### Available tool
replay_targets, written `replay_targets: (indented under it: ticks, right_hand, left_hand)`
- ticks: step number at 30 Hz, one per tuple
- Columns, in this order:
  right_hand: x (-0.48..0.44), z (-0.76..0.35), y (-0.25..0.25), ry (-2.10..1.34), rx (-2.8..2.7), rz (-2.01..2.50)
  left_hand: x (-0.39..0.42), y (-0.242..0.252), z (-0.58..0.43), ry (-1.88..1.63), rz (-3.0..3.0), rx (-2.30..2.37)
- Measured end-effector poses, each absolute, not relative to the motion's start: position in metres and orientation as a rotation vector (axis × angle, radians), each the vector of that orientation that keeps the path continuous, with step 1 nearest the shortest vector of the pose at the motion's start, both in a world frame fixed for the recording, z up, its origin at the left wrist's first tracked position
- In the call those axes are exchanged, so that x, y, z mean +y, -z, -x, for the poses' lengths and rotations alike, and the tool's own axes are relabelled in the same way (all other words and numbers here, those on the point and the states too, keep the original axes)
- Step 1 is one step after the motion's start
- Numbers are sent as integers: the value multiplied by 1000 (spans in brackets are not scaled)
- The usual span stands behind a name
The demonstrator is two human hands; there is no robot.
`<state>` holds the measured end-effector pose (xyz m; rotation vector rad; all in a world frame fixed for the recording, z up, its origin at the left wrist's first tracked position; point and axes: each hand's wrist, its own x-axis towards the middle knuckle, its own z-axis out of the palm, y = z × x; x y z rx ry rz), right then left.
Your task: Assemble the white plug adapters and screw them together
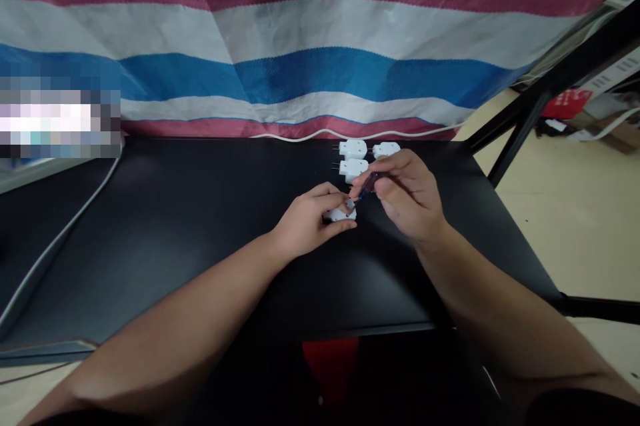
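On the black tabletop (200,213), my left hand (313,216) grips a white plug (341,214) between thumb and fingers, which cover part of it. My right hand (407,196) is closed round the dark, partly see-through handle of a screwdriver (369,185). The tool slants down to the left, its tip at the top face of the held plug; whether it sits in a screw is too small to tell. Just beyond my hands lie more white plugs: one at the back (353,149), one nearer (353,169), and one at the right (386,149), partly behind my right hand.
A striped red, white and blue sheet (310,73) hangs behind the table. A white cable (320,135) runs along the back edge, and another cable (65,233) crosses the left side. A blurred-out device (55,166) stands at the far left. Black frame bars (520,119) rise at the right.
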<state>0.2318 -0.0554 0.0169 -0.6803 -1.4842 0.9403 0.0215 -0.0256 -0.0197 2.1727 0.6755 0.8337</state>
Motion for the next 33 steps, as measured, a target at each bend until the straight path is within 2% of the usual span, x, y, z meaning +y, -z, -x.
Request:
replay_targets:
  ticks: [4,8,16,26,30,33]
  right_hand:
    - [-55,-226,-20,-1202,-1370,636]
    - [-55,-216,-18,-1219,-1297,596]
    - [-54,-220,-6,-546,-1379,799]
    - [-61,-220,-11,53,-1509,694]
    - [-64,-225,-13,176,-1578,737]
    - [-65,-226,-12,55,-1608,719]
  left_hand:
    - [-26,18,-22,-841,-2176,647]
    - [-25,18,-22,-846,-2186,605]
    - [-23,15,-21,-741,-2153,467]
    - [-23,22,-23,-794,-2210,559]
    - [-24,21,-22,-808,-2212,541]
    - [-24,21,-22,-835,-2218,497]
